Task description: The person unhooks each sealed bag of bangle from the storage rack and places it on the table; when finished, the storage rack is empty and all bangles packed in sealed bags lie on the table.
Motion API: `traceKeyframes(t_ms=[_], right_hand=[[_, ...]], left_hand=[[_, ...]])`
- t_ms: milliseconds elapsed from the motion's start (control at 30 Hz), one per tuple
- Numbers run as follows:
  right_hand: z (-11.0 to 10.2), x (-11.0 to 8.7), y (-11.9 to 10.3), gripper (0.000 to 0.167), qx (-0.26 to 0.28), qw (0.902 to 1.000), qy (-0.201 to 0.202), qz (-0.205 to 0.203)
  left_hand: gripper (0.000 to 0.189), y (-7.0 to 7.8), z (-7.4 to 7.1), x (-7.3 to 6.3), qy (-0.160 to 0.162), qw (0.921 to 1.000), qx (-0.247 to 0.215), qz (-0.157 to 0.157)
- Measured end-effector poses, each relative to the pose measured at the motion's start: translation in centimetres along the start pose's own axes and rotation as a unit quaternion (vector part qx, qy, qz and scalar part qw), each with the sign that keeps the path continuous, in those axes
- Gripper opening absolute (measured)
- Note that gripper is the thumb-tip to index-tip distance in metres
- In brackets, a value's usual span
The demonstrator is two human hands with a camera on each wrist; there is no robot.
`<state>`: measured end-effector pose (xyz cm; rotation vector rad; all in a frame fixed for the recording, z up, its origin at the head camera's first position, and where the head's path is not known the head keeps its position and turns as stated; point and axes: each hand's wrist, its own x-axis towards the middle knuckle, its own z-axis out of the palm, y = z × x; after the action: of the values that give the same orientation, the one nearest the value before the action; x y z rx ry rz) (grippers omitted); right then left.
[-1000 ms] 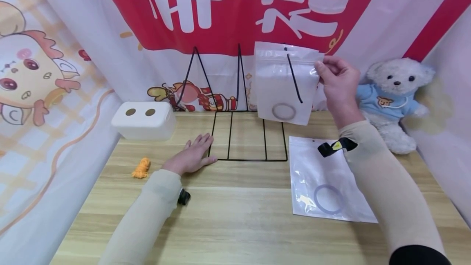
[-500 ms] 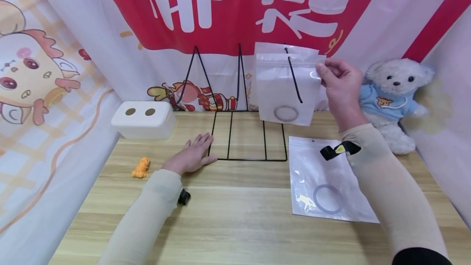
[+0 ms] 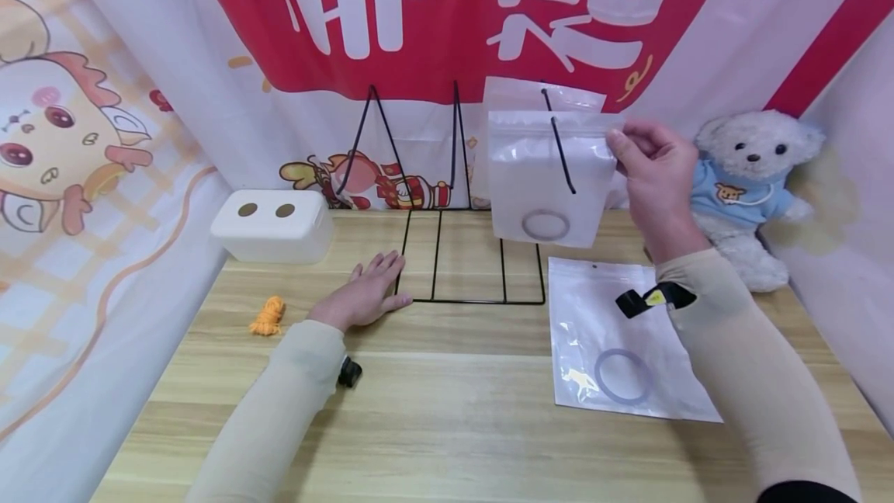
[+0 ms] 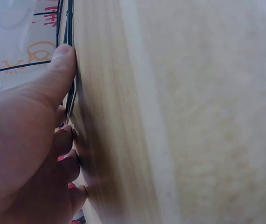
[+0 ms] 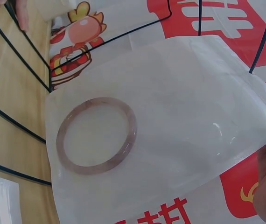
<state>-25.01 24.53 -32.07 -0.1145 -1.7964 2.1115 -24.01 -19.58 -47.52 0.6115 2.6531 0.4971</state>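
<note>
Pinching the white pouch point(image 3: 524, 173) by its upper side edge, our right hand point(image 3: 656, 165) holds it upright where the hook rod point(image 3: 563, 154) of the wire rack point(image 3: 475, 302) pokes through its top, presumably so the hole lines up with the wire. Our left hand point(image 3: 366, 292) grasps nothing, lying flat with fingers extended against the base's front left corner, likely bracing the light frame, while a rear pouch point(image 3: 513, 94) sits farther back, apparently leaving the rod's outer end for ours.
</note>
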Motion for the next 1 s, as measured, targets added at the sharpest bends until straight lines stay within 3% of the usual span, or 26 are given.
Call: traceKeyframes(t_ms=[467, 733, 867, 1000], right_hand=[[-0.8, -1.9, -0.2, 0.048, -0.005, 0.9998, 0.005, -0.017], [-1.3, -3.2, 0.2, 0.044, 0.002, 0.9989, 0.007, -0.046], [-1.5, -3.7, 0.4, 0.038, 0.02, 0.9972, 0.005, -0.073], [-1.9, -4.4, 0.4, 0.036, 0.024, 0.9968, 0.01, -0.075]], left_hand=[[0.095, -0.9, 0.4, 0.5, 0.0, 1.0, -0.008, 0.001], [0.084, 0.7, -0.4, -0.5, -0.01, 0.9991, 0.035, -0.022], [0.084, 0.8, -0.4, -0.5, -0.011, 0.9993, 0.029, -0.02], [0.084, 0.8, -0.3, -0.4, -0.008, 0.9994, 0.027, -0.019]])
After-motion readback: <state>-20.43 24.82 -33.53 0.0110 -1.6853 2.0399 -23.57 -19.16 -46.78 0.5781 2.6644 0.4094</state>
